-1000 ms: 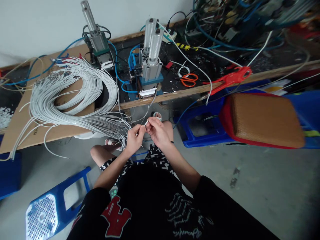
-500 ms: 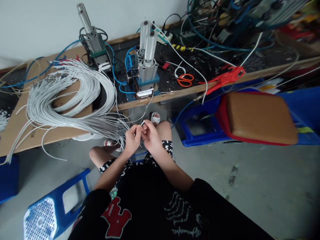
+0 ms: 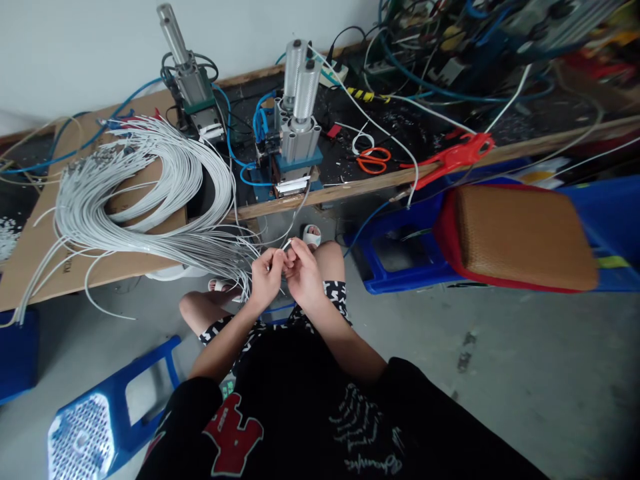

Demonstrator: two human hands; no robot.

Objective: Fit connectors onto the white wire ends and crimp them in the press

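Observation:
In the head view, my left hand [image 3: 266, 277] and my right hand [image 3: 303, 272] meet above my lap, fingertips almost touching. Both are closed in a pinch on a thin white cable [image 3: 287, 245], whose short end pokes out between them. Most of what lies inside the fingers is hidden. To the left, a large looped bundle of white-grey cables [image 3: 150, 230] rests on a cardboard sheet [image 3: 37, 267], its loose ends hanging down beside my left hand. Beyond my hands, a small press with knurled metal cylinders [image 3: 300, 137] stands at the bench edge.
A second press [image 3: 193, 87] stands behind the bundle. Orange-handled scissors [image 3: 373, 161] and a red clamp-like tool [image 3: 457, 155] lie along the bench. Blue stools flank me, one at lower left [image 3: 120, 393]; a brown cushion [image 3: 525, 237] tops the right one. Air hoses cross the bench.
My hands keep nearly the same pose and hold on the cable. The view has shifted slightly, so the bench things appear a little further right.

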